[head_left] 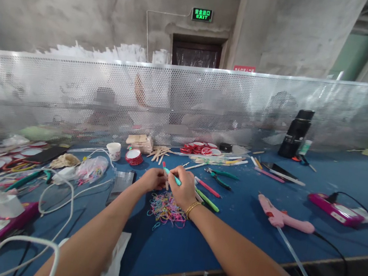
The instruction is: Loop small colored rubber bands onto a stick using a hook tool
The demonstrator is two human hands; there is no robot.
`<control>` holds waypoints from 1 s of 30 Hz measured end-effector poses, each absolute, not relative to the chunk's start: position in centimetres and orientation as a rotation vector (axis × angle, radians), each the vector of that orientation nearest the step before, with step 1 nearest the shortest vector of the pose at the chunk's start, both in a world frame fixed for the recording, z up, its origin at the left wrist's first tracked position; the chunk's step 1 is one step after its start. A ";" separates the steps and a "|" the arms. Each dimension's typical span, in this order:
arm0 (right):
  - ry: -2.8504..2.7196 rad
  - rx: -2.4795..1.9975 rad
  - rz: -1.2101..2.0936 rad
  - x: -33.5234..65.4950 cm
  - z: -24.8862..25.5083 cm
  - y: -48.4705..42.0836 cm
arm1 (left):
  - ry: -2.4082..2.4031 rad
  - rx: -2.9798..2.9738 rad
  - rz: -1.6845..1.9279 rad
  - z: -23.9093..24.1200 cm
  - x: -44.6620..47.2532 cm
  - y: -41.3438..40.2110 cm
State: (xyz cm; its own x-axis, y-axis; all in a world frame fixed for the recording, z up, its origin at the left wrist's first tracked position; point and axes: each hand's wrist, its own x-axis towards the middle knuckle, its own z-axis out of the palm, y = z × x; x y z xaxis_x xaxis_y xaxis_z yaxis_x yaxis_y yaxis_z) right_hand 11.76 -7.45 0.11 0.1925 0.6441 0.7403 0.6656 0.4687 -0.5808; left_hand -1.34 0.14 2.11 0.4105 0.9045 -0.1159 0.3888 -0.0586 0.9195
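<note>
The turquoise pen (177, 181) is pinched in my right hand (181, 190), tilted above the blue table (150, 252). Just beside it my left hand (153, 179) curls at a slim stick (167, 184) (whether it grips it, I cannot tell). Nearer me lies a heap of coloured loops (165, 210); rightward, a red pen (207, 187) and a green pen (208, 201).

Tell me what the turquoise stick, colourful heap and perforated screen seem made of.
Turquoise stick: probably smooth plastic, given its even colour.
Colourful heap: perhaps plastic or coated wire, from its thin, bright loops; finish unclear.
Perforated screen: likely metal, with silvery sheen and regular holes.
</note>
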 end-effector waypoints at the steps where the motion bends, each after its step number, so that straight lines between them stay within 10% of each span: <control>1: -1.484 -1.213 -0.026 11.8 0.1 -7.4 | 1.153 1.651 0.634 2.1 -1.3 0.1; 30: -1.260 -1.068 0.181 12.3 -0.5 -6.2 | 1.137 1.682 0.616 1.5 -1.4 0.6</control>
State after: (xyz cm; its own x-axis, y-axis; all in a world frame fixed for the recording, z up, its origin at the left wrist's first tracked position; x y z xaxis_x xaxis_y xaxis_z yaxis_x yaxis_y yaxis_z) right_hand 12.30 -6.19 -0.46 0.3603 0.6399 0.6787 0.4229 0.5365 -0.7303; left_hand -1.35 0.64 1.50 0.4340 0.8947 -0.1056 0.3998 -0.0862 0.9125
